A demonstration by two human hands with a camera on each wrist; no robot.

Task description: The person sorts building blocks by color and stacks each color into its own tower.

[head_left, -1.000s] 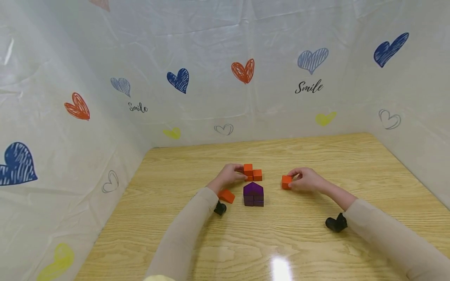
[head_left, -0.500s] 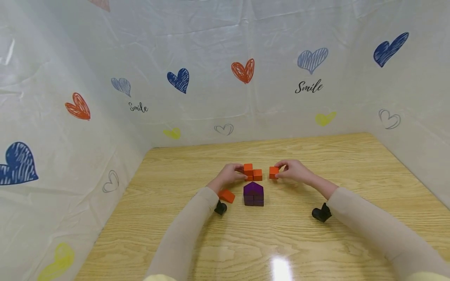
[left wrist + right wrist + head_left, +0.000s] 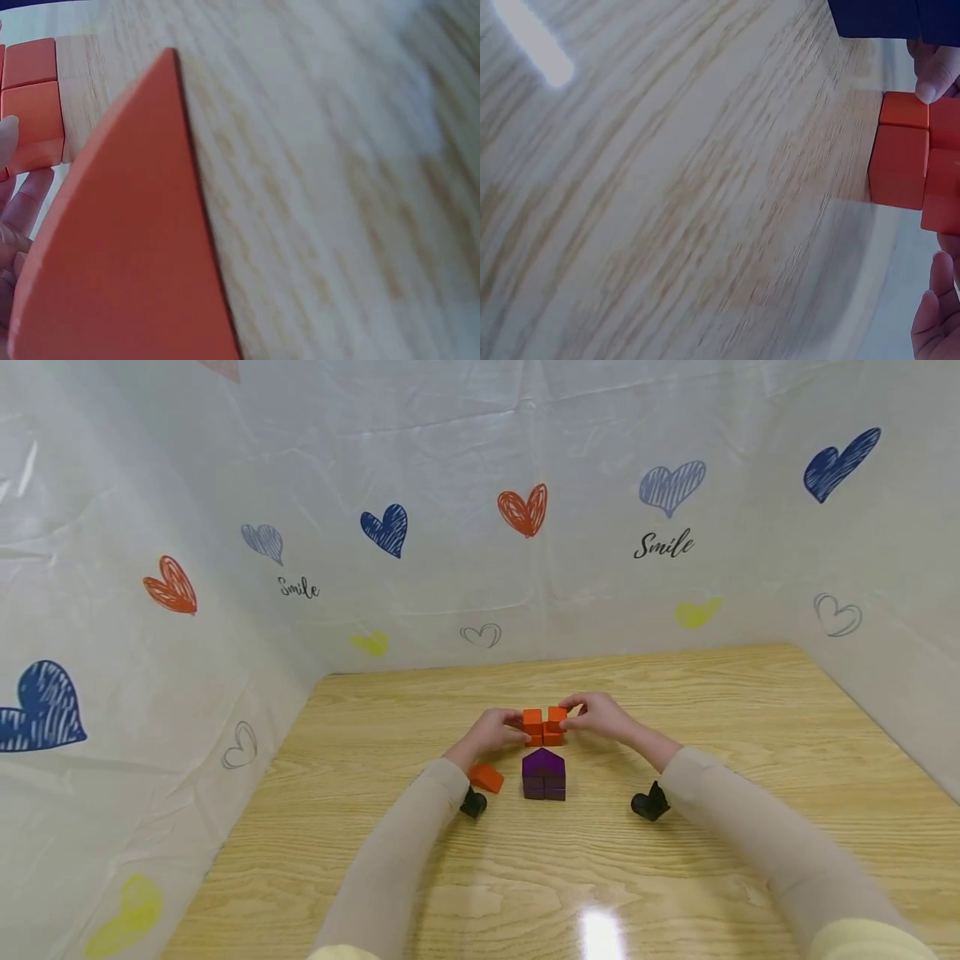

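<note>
Orange cube blocks form a two-by-two stack near the middle of the table. In the head view my left hand grips its left side, the thumb on the front of the lower left block and the other fingers behind. My right hand pinches the upper right orange block between thumb and fingers, over the lower right block. A narrow gap parts it from the upper left block. An orange triangular block lies beside my left wrist and fills much of the left wrist view.
In front of the orange stack stands a small purple block house with a pointed roof. Black wrist devices hang under both sleeves. A white sheet with printed hearts surrounds the wooden table.
My right hand has carried an orange block leftward from the open table onto the right side of the stack. The left hand has stayed at the stack's left side.
</note>
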